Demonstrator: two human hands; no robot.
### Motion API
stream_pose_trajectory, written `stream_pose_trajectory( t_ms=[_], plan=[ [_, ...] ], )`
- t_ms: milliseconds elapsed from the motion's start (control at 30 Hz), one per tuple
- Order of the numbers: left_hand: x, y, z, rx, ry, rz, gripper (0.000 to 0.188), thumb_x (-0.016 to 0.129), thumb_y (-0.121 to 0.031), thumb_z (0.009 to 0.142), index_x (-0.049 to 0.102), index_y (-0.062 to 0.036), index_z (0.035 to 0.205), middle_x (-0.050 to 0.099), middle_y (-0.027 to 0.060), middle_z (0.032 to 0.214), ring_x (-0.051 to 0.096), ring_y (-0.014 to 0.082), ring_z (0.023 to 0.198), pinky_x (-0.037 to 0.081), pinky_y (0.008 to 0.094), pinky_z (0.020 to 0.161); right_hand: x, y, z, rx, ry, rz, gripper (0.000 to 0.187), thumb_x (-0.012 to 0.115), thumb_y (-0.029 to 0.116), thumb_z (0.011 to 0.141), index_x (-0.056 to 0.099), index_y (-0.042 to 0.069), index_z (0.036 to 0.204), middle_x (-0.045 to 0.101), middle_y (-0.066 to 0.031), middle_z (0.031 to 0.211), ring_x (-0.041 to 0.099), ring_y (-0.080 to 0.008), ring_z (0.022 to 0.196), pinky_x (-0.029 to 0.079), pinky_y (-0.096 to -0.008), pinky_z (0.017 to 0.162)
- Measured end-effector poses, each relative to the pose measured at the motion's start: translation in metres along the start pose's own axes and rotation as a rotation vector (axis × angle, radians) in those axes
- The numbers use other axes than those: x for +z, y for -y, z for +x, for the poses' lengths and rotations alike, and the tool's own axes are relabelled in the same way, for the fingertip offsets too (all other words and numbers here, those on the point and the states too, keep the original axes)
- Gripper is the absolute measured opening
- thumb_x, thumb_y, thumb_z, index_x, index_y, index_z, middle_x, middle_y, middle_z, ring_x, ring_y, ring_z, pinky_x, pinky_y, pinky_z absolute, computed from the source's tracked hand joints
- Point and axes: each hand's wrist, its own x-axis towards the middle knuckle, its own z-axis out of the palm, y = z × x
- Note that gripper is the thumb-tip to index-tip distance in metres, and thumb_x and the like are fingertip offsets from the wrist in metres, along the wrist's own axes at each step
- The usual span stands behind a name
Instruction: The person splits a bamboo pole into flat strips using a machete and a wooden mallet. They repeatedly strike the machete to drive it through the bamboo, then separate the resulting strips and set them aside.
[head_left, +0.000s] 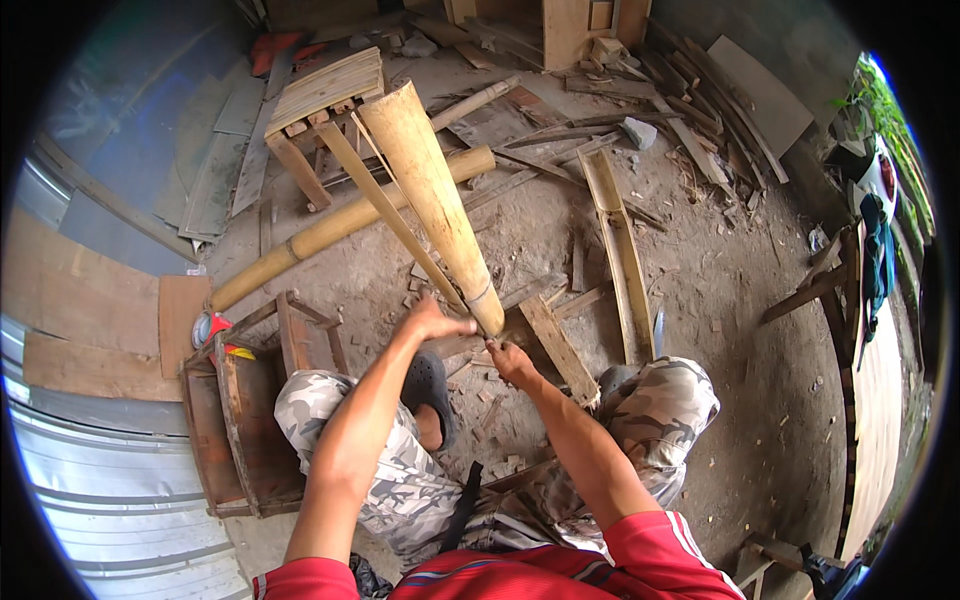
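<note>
a thick bamboo culm [440, 190] slants above the dirt floor [745, 330], its far end near a slatted wooden stool [325, 88], a narrow bamboo strip [380, 200] along its left. the left hand [438, 318], thumb extended, meets the strip's near end, grip unclear; the right hand [513, 362] is curled closed beside the culm's near end, contents hidden.

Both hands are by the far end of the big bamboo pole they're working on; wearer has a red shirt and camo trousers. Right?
Wrong end: the head view shows the left hand and right hand by the near end of the bamboo pole. Red shirt and camo trousers stand.
</note>
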Motion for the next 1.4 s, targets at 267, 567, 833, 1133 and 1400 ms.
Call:
stream_pose_trajectory(
  t_ms=[267, 567, 833, 1133, 1400],
  plan=[
    [-0.076, -0.026, -0.006, 0.64, -0.335, -0.524, 0.089, 0.092, -0.039, 0.066, 0.048, 0.0025, 0.131, 0.062, 0.0212, 0.122, 0.062, 0.0296, 0.112, 0.05, 0.0395, 0.097, 0.007, 0.009, -0.025, 0.075, -0.082, -0.152, 0.08, 0.064, 0.069, 0.081, 0.064, -0.007, 0.103, 0.067, -0.032, 0.098, 0.067, -0.0463, 0.093, 0.053, -0.0502, 0.08],
    [-0.075, -0.015, -0.004, 0.453, -0.44, -0.483, 0.065, 0.091, -0.051, 0.063, 0.062, 0.0019, 0.088, 0.068, 0.0109, 0.076, 0.065, 0.0193, 0.071, 0.052, 0.0343, 0.067, -0.015, 0.019, -0.023, 0.292, 0.165, 0.287, 0.057, 0.077, 0.052, 0.083, 0.056, 0.002, 0.066, 0.055, -0.0072, 0.06, 0.056, -0.0191, 0.054, 0.044, -0.0376, 0.05],
    [-0.069, -0.022, -0.005, 0.483, -0.59, -0.589, 0.063, 0.089, -0.052, 0.066, 0.062, 0.0021, 0.084, 0.067, 0.0095, 0.071, 0.062, 0.0196, 0.064, 0.051, 0.0342, 0.063, -0.02, 0.005, -0.009, 0.293, 0.254, 0.676, 0.045, 0.074, 0.045, 0.088, 0.061, 0.002, 0.079, 0.061, -0.0103, 0.065, 0.062, -0.0239, 0.06, 0.049, -0.0383, 0.053],
    [-0.05, -0.028, -0.008, 0.52, -0.531, -0.636, 0.056, 0.082, -0.049, 0.076, 0.069, 0.0019, 0.095, 0.074, 0.0128, 0.082, 0.069, 0.0205, 0.07, 0.052, 0.0339, 0.064, -0.02, 0.018, -0.049, 0.065, -0.226, -0.281, 0.054, 0.067, 0.053, 0.088, 0.063, 0.001, 0.104, 0.069, -0.0267, 0.093, 0.066, -0.044, 0.095, 0.051, -0.0496, 0.08],
    [-0.045, -0.026, -0.002, 0.551, -0.585, -0.538, 0.065, 0.078, -0.065, 0.071, 0.072, -0.0044, 0.094, 0.074, 0.0112, 0.079, 0.073, 0.0255, 0.072, 0.055, 0.0372, 0.063, -0.033, 0.032, -0.054, 0.037, -0.118, -0.26, 0.059, 0.066, 0.056, 0.087, 0.063, -0.002, 0.097, 0.068, -0.0274, 0.089, 0.066, -0.0448, 0.091, 0.051, -0.05, 0.079]
  ],
)
